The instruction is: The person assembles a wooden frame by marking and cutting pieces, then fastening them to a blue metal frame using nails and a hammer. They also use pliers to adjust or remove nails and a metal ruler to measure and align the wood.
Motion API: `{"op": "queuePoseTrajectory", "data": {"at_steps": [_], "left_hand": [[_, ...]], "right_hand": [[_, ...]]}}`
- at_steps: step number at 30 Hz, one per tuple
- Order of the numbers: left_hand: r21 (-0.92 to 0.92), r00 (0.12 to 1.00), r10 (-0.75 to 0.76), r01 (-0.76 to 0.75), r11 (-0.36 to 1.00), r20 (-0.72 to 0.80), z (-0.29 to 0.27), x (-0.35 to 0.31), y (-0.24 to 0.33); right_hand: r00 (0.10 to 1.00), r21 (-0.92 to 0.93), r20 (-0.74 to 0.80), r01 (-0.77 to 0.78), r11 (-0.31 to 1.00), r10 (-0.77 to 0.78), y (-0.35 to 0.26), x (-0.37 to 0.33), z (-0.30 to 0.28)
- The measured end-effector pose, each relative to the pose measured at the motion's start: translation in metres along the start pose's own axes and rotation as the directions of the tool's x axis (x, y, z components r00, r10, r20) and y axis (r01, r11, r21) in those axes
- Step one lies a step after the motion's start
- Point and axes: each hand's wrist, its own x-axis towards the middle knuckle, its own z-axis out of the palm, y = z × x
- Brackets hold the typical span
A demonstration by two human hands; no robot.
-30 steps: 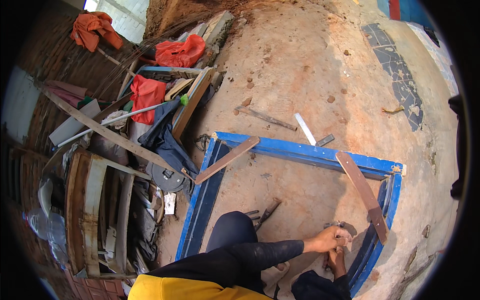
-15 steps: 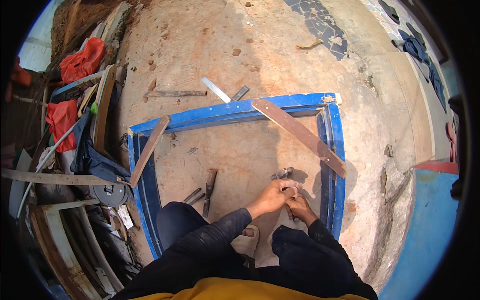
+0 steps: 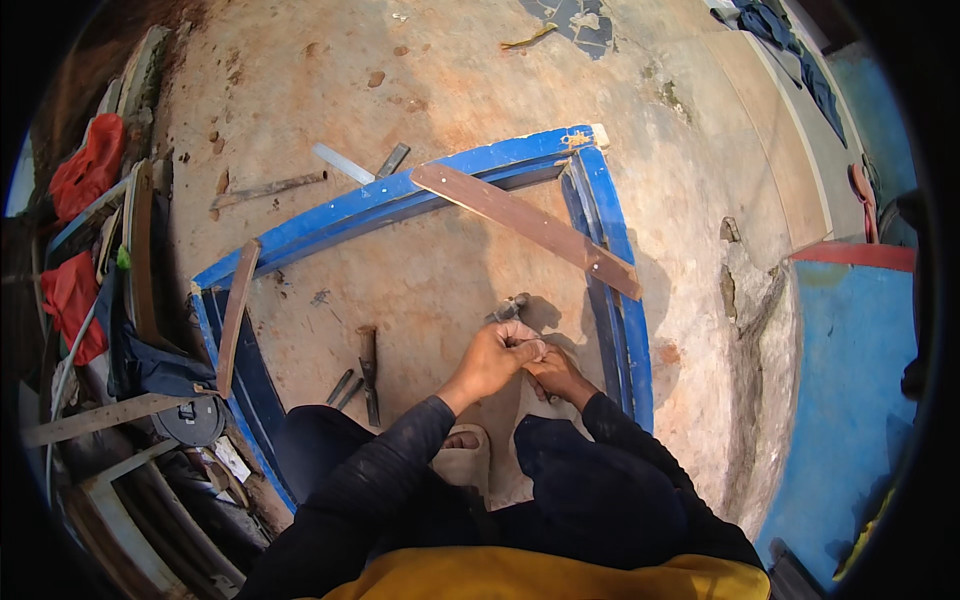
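My left hand [image 3: 490,360] and my right hand [image 3: 560,375] meet above the ground inside a blue wooden frame [image 3: 340,228]. The left fingers are pinched together against the right fingers, which are curled. Whatever is between them is too small or hidden to name. Just beyond the left knuckles shows a metal hammer head [image 3: 512,306]; its handle is hidden, and I cannot tell whether a hand holds it. Brown wooden strips cross two corners of the frame, a long one [image 3: 530,228] at the right and a short one [image 3: 238,318] at the left.
Near my left knee lie a dark chisel-like tool [image 3: 369,375] and pliers [image 3: 345,388]. Beyond the frame are a try square [image 3: 345,163] and a wooden stick [image 3: 268,188]. Scrap wood and red bags [image 3: 88,165] crowd the left; a blue panel [image 3: 850,370] stands right.
The view has shifted and turned, so the frame and tools appear farther left and higher. My hands stay together, with the left fingers still pinched against the right.
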Motion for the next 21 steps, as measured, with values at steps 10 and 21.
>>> {"op": "queuePoseTrajectory", "data": {"at_steps": [10, 21], "left_hand": [[0.105, 1.000, -0.018, 0.019, 0.994, -0.016, 0.004, 0.002, 0.006], [0.024, 1.000, 0.008, -0.008, 1.000, -0.018, 0.003, 0.005, -0.003]], "right_hand": [[0.998, 0.058, -0.010, 0.069, 0.996, -0.068, 0.019, 0.013, 0.002], [0.999, 0.056, -0.025, 0.039, 0.998, -0.038, -0.004, -0.003, 0.001]]}}
